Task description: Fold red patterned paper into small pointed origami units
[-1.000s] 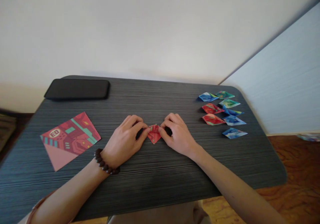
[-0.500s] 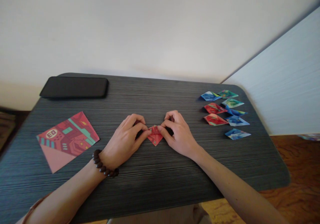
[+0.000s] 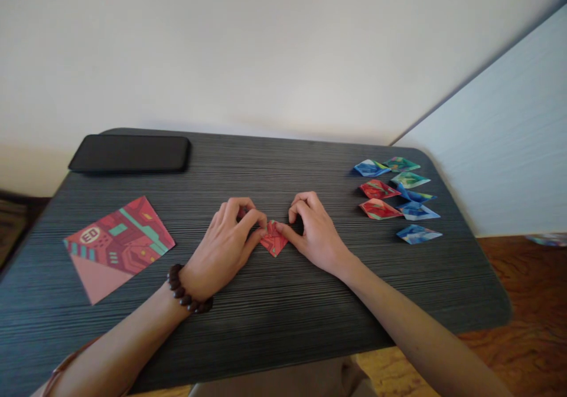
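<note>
A small folded red paper [image 3: 274,242] lies on the dark table in front of me, its lower corner pointing toward me. My left hand [image 3: 228,240], with a beaded bracelet at the wrist, pinches the paper's upper left edge between thumb and index finger. From the other side, my right hand [image 3: 316,231] has its thumb on the upper right edge; its index finger is curled up, apart from the thumb.
A red patterned sheet [image 3: 119,246] lies at the left, one corner pink. Behind it rests a black flat case [image 3: 130,153]. Several folded paper pieces, red [image 3: 380,209], blue [image 3: 419,234] and green [image 3: 410,179], sit at the right of the table [image 3: 266,166].
My right index finger has lifted away from its thumb and the paper. My left fingers have shifted slightly along the upper left edge. The view has moved a little.
</note>
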`<state>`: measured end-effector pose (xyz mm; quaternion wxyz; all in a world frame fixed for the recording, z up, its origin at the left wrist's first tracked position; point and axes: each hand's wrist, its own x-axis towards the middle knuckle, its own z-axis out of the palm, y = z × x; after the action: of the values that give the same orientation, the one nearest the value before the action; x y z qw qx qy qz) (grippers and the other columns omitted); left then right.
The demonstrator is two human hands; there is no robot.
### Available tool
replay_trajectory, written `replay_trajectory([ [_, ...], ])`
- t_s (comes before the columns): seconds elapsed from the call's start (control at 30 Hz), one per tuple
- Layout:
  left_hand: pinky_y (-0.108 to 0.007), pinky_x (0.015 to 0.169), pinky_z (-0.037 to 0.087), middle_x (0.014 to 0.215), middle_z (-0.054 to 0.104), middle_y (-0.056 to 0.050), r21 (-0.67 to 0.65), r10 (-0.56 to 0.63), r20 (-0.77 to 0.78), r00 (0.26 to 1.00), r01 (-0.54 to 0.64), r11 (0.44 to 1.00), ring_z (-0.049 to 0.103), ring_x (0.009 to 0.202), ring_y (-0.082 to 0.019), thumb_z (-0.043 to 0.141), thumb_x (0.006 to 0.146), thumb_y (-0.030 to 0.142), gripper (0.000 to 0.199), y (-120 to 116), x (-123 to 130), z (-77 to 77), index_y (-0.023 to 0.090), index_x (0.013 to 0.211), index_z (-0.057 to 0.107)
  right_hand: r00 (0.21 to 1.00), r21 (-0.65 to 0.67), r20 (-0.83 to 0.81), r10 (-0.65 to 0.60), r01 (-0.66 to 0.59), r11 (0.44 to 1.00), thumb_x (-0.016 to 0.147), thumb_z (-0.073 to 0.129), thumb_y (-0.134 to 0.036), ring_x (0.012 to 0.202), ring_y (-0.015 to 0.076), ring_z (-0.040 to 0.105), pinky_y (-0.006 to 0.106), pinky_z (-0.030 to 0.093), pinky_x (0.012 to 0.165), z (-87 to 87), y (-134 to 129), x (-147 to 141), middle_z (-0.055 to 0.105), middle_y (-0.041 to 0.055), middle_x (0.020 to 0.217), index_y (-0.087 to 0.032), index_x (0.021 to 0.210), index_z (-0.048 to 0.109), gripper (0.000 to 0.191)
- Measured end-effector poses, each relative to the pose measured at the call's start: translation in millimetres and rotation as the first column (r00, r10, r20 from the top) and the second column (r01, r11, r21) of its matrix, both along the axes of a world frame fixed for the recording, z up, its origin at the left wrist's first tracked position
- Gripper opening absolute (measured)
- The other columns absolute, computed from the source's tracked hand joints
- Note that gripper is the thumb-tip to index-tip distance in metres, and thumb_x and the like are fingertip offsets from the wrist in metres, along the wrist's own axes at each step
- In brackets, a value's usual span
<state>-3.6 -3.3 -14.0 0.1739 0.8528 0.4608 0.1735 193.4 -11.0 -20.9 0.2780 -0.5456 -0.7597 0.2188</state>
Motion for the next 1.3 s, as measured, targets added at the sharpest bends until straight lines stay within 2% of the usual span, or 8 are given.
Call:
replay_trajectory([
  [0.17,-0.049,0.084,0.039,0.108,0.044,-0.007,0.029,0.005,-0.094,0.996,-0.002,1.000,0.041,0.101,-0.026,0.048,0.088,0.032,0.018,0.9,-2.8,0.4,0.030,0.102,0.060,0.996,-0.012,0.000,0.085,-0.085,0.996,0.084,0.056,-0.034,0.087,0.0183,0.049,0.033,0.044,0.078,2.4,2.2,7.1,0.047,0.0056,0.092,-0.020,0.079,0.047,0.018],
  [0.37,-0.050,0.089,0.035,0.111,0.044,-0.007,0.059,-0.012,-0.075,0.997,0.017,0.998,0.040,0.106,-0.027,0.049,0.088,0.033,0.021,3.3,-5.0,-0.7,0.032,0.104,0.062,0.985,-0.046,-0.019,0.172,-0.173,0.984,0.086,0.054,-0.031,0.086,0.0169,0.049,0.032,0.043,0.079,6.2,5.2,13.3,0.048,0.0047,0.092,-0.020,0.078,0.047,0.016],
  [0.6,-0.050,0.093,0.032,0.114,0.045,-0.005,0.099,-0.062,-0.060,0.996,0.068,0.993,0.038,0.111,-0.027,0.051,0.087,0.034,0.022,9.4,-10.5,-6.0,0.039,0.104,0.064,0.991,-0.032,0.009,0.136,-0.136,0.990,0.085,0.055,-0.037,0.089,0.0179,0.048,0.033,0.042,0.080,4.8,2.5,10.3,0.048,0.0049,0.092,-0.020,0.081,0.048,0.020],
  [0.97,-0.054,0.096,0.032,0.121,0.043,-0.003,0.076,-0.063,-0.053,0.997,0.067,0.995,0.033,0.115,-0.029,0.055,0.084,0.039,0.021,12.3,-12.7,-7.0,0.041,0.101,0.066,0.965,-0.125,-0.076,0.251,-0.259,0.958,0.084,0.055,-0.016,0.089,0.0151,0.049,0.031,0.041,0.083,11.2,10.1,20.0,0.050,0.0025,0.092,-0.020,0.080,0.053,0.006],
  [1.3,-0.051,0.099,0.031,0.119,0.046,-0.004,0.071,-0.060,-0.004,0.998,0.060,0.996,0.034,0.117,-0.028,0.057,0.082,0.039,0.020,10.8,-9.9,-6.2,0.037,0.098,0.069,0.983,-0.043,0.070,0.168,-0.165,0.985,0.086,0.054,-0.030,0.088,0.0181,0.047,0.032,0.040,0.080,6.4,2.4,10.6,0.051,0.0044,0.093,-0.019,0.087,0.049,0.012],
])
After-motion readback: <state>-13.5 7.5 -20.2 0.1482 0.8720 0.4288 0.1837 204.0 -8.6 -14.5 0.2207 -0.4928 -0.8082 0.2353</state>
